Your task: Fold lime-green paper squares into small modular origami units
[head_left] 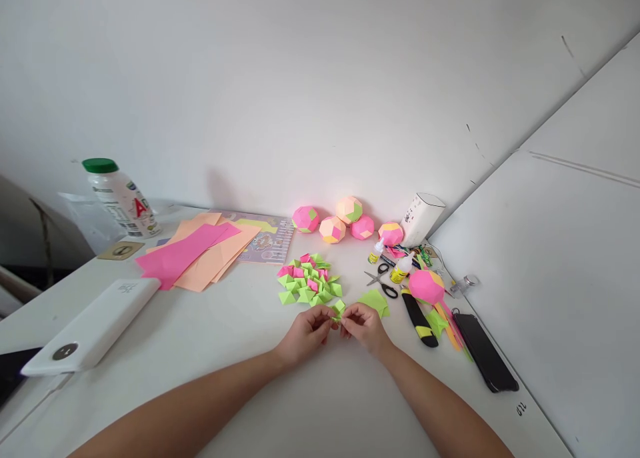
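Observation:
My left hand and my right hand meet near the middle of the white table. Both are closed, pinching a small green folded paper piece between their fingertips; its lower part is hidden by the fingers. Just behind my left hand lies a heap of folded green and pink paper pieces. Flat green paper squares rest beyond my right hand. A little farther back are scissors with black handles, their blades apart.
Several faceted paper balls line the wall. Glue bottles, a black-and-yellow utility knife and a phone lie right. Pink paper sheets, a notebook, a white power bank and a green-capped bottle occupy the left.

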